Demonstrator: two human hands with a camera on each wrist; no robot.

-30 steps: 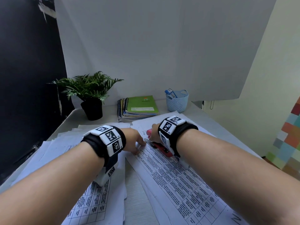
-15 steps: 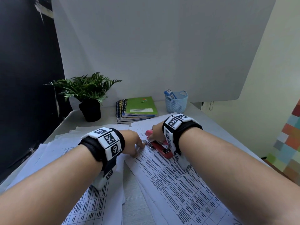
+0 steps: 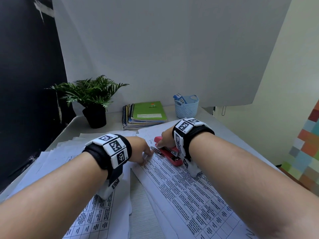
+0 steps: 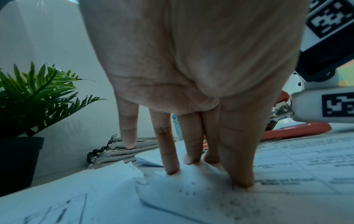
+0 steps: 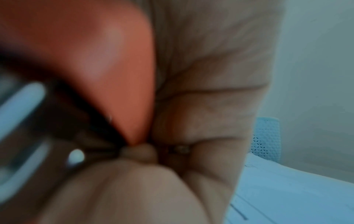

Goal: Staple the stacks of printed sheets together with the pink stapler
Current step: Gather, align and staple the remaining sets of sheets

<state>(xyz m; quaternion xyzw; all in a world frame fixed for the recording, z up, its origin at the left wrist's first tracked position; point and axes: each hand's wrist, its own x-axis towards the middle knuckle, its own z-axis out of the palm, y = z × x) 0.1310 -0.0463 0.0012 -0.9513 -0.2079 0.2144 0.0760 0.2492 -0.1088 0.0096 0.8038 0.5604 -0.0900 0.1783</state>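
Observation:
The pink stapler [image 3: 170, 151] sits over the top corner of a stack of printed sheets [image 3: 186, 192] in the middle of the desk. My right hand [image 3: 165, 140] grips the stapler from above, fingers curled round its top; the right wrist view shows the stapler [image 5: 107, 65] blurred against the palm. My left hand [image 3: 143, 150] lies just left of the stapler, with straight fingers [image 4: 170, 153] pressing the sheets' corner [image 4: 191, 188] flat. A second pile of printed sheets [image 3: 96, 219] lies under my left forearm.
At the back of the desk stand a potted plant [image 3: 93, 100], a pile of spiral notebooks with a green cover [image 3: 146, 112] and a small blue basket [image 3: 186, 107]. Loose sheets [image 3: 57, 152] spread across the left side. A white backdrop rises behind.
The stapler's upper arm has come down closer to its base under my right hand. My left hand stays pressed on the sheets. The view has shifted slightly.

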